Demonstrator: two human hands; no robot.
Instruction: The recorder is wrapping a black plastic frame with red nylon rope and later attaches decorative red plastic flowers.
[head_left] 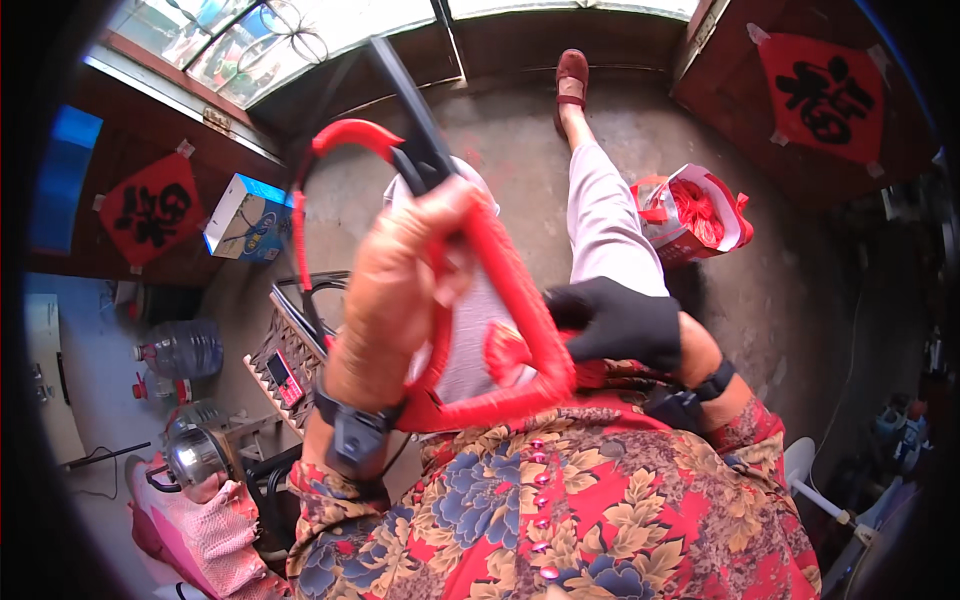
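My bare left hand [400, 265] is closed around a roughly triangular frame [515, 290] wrapped in shiny red strip. Bare black bar [405, 100] sticks out of its upper end, and a red-and-black curved part [355, 135] arches off to the left. At the right corner of this frame is my right hand [630, 325] in a black glove, its fingers curled and partly hidden; what they hold cannot be made out. Through the frame's opening shows a crumpled red bunch [508, 352] near my lap. The frame and left hand are slightly blurred.
A bag [690, 215] stuffed with red plastic stands right of my outstretched leg. On the left are a blue-and-white box [250, 218], a large clear bottle [185, 348], a small red phone [284, 378] on a slatted seat, and a shiny metal pot [198, 458]. Doors stand at both sides.
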